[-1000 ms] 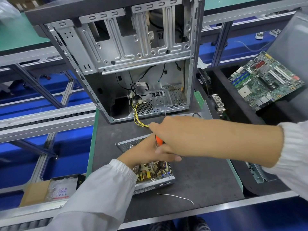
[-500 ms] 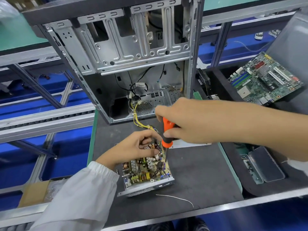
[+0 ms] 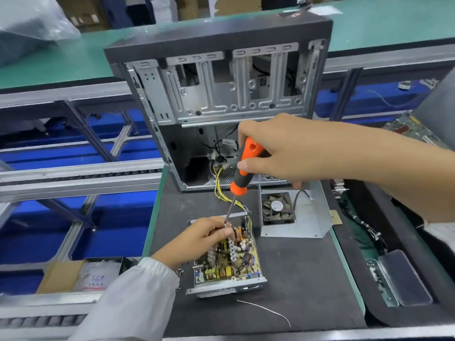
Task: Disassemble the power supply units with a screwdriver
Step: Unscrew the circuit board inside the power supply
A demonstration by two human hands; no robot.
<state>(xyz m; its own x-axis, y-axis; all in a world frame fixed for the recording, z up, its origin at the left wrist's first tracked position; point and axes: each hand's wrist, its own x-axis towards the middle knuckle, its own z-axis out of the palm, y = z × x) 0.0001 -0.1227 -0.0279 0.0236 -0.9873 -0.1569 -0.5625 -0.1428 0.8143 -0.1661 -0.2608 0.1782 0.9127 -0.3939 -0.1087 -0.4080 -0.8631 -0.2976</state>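
An opened power supply unit [image 3: 229, 264] lies on the dark mat, its circuit board with yellow coils and capacitors exposed. Yellow wires [image 3: 218, 185] run from it into the computer case [image 3: 221, 94] behind. My right hand [image 3: 278, 148] grips an orange-and-black screwdriver [image 3: 242, 168], held steeply, its tip down at the unit's far left corner. My left hand [image 3: 206, 236] rests on that corner with its fingers curled around the screwdriver's tip. The unit's removed metal cover [image 3: 310, 217], with a black fan [image 3: 278, 208] in it, lies to the right.
The dark mat [image 3: 307, 286] carries a loose white wire [image 3: 266, 310] near its front edge. A cardboard box with plastic bags [image 3: 81, 274] sits at the left. At the right is a black tray [image 3: 423, 247] with cables and a metal part [image 3: 403, 279]. Conveyor rails [image 3: 78, 178] run along the left.
My right hand has lifted up and back, so the screwdriver now stands steep with its tip at the unit's far corner. The metal cover with the fan has come into sight. The camera tilted up.
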